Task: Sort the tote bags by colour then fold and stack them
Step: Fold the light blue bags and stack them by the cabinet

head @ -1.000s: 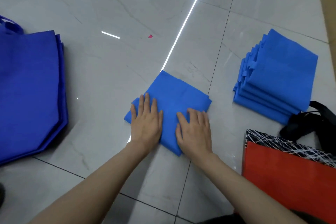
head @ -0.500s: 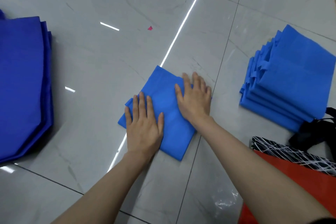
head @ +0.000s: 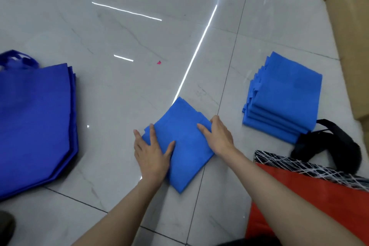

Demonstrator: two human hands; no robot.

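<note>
A folded light-blue tote bag (head: 181, 146) lies on the tiled floor in front of me. My left hand (head: 150, 153) takes its left edge, thumb on top and fingers reaching along and under that side. My right hand (head: 218, 136) holds the right edge, thumb on the cloth and fingers curled round the far corner. To the right stands a stack of folded light-blue bags (head: 283, 96). At the far left lies a flat pile of unfolded darker-blue tote bags (head: 34, 122), their handles pointing away from me.
A red bag with a black-and-white patterned band (head: 311, 191) lies at the lower right, with a black bag or strap (head: 329, 144) behind it. Cardboard (head: 351, 32) lines the right edge. A small pink scrap (head: 159, 62) sits on the floor ahead.
Both hands have gone from pressing flat on top of the folded bag to its two side edges, fingers curling round them. My right hand slid right; the view tilted up.
</note>
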